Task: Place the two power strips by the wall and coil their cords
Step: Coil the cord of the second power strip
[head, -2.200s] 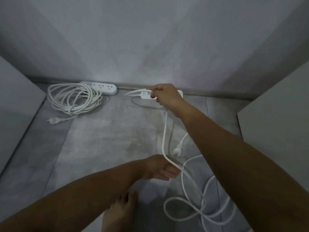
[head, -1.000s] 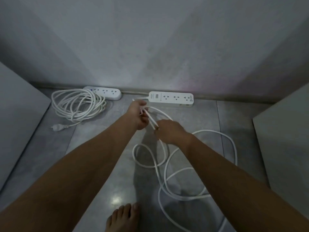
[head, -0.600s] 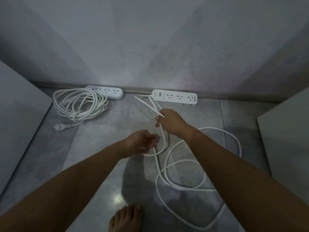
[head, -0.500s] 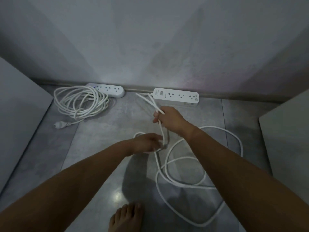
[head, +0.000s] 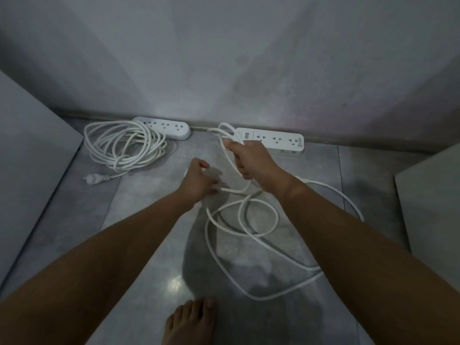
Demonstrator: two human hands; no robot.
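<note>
Two white power strips lie along the foot of the wall. The left power strip has its cord wound in a coil beside it, plug on the floor. The right power strip has a loose white cord sprawled in loops over the floor. My right hand grips a bundle of this cord's loops just in front of the right strip. My left hand is closed on a strand of the same cord, lower and to the left.
Grey tiled floor in a narrow space. A pale panel stands at the left and another at the right. A bare foot rests at the bottom centre.
My right hand has lifted its cord loops up toward the right strip. My left hand moved up and left, pulling a strand; the floor loops have shifted.
</note>
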